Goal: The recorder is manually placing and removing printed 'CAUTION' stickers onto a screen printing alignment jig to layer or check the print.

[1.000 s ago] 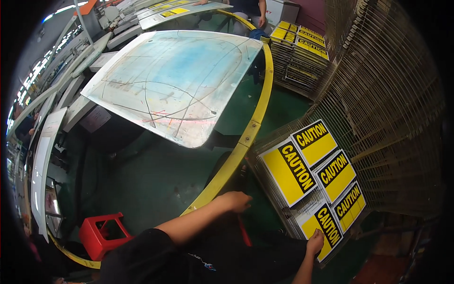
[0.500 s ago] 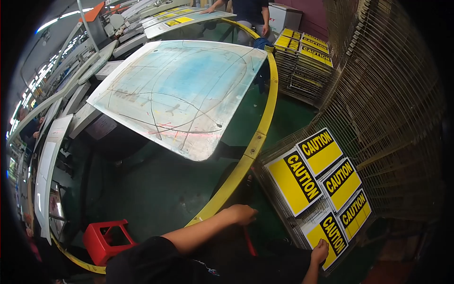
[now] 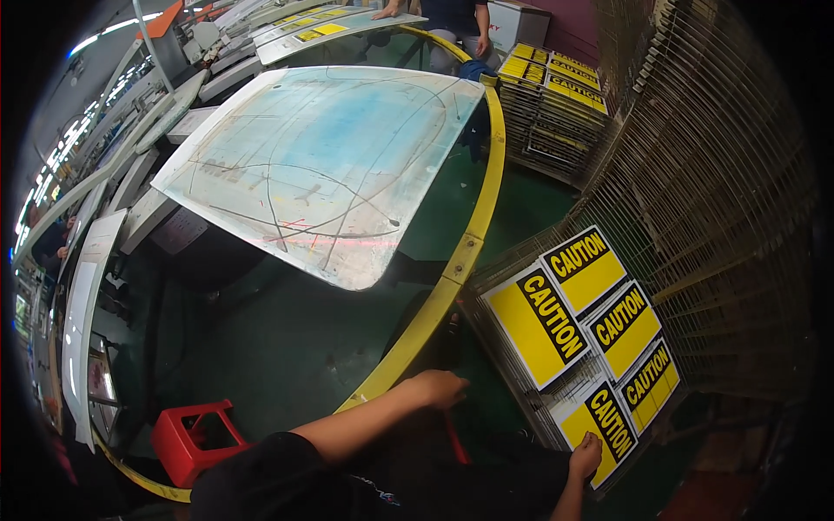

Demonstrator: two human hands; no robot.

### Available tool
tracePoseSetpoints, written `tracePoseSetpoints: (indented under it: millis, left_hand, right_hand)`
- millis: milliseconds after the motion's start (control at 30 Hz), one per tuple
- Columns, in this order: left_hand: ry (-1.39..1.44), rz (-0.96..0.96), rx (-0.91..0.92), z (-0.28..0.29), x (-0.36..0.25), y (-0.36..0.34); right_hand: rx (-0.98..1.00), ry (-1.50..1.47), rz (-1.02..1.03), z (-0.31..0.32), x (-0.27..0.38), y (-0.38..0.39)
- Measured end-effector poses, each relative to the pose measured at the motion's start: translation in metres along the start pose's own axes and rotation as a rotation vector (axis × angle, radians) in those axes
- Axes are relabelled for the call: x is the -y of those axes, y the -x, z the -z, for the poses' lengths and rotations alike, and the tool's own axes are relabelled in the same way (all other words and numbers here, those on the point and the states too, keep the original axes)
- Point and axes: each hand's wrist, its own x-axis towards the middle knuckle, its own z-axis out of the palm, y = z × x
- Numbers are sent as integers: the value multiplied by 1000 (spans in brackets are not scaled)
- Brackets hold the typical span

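Observation:
My left hand hangs over the dark gap between the yellow curved rail and the rack of signs. Its fingers are loosely curled and nothing shows in them. At the front left corner of the rack, my right hand is closed, fingertips together, over the near edge of a yellow and black sign. Whether it pinches that edge or something small, I cannot make out. Several similar signs, such as one at the left and one at the back, lie on the wire rack.
A large pale board with blue stains and dark curved lines lies inside the rail. A red plastic stool stands front left. Tall wire racks rise at the right. More stacked signs and another person are at the back.
The whole view has shifted slightly, with the board and signs a little higher and further left. My two hands keep nearly the same places and closed shape.

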Motion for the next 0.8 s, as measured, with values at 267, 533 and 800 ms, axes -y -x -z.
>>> tracePoseSetpoints:
  millis: [267,533,800]
  left_hand:
    - [2,16,10,2,-3,-1]
    - [20,-2,9,0,-1,-1]
    - [34,21,13,1,-2,1]
  right_hand:
    - [-8,9,8,6,7,0]
    - [4,7,-4,5,5,1]
    - [-10,20,17,4,5,1]
